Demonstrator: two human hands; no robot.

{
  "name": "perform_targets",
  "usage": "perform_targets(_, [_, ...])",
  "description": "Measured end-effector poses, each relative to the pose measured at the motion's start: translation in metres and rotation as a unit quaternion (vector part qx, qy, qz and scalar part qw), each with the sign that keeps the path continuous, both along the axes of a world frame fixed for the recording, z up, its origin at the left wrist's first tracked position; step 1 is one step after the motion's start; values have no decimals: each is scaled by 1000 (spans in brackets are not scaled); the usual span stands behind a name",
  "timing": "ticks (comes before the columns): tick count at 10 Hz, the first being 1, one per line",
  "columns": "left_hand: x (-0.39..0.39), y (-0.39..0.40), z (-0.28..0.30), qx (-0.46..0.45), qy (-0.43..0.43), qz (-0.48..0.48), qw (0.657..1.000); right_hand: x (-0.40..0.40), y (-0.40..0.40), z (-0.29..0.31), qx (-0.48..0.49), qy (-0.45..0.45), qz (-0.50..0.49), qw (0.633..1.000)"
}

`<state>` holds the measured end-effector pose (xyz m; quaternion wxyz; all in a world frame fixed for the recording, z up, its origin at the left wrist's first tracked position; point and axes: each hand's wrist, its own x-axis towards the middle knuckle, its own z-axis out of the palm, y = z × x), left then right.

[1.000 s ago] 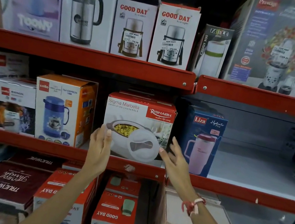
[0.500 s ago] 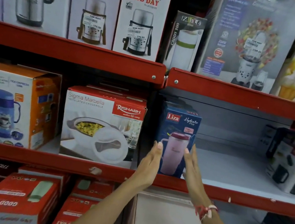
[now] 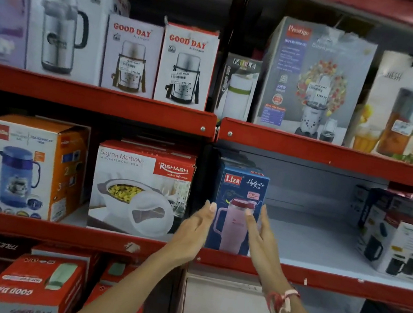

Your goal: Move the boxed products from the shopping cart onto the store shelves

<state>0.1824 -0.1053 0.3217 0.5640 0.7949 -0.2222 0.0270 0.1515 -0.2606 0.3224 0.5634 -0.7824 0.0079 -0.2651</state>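
A blue Liza Hydrate Pro box (image 3: 240, 187) with a pink tumbler printed on it stands upright at the left end of the grey middle shelf (image 3: 321, 248). My left hand (image 3: 193, 230) is at its left side and my right hand (image 3: 259, 233) is in front of its right side, both with fingers straight and apart, flanking the box. Whether the palms touch it is unclear. To its left stands the white and red Rishabh casserole box (image 3: 140, 189). The shopping cart is out of view.
An orange Cello flask box (image 3: 32, 167) stands further left. Kettle boxes (image 3: 400, 240) fill the right end of the middle shelf, with bare shelf between them and the Liza box. Good Day flask boxes (image 3: 185, 67) and a Prestige blender box (image 3: 312, 81) line the upper shelf. More boxes sit below.
Both hands left the Rishabh casserole box and moved right to the blue Liza box. The view has shifted right and closer.
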Motion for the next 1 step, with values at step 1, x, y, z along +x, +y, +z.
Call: perform_targets(1, [-17,27,48,-21,-177,67,982,-24,20,54,-105,-129,-28,986])
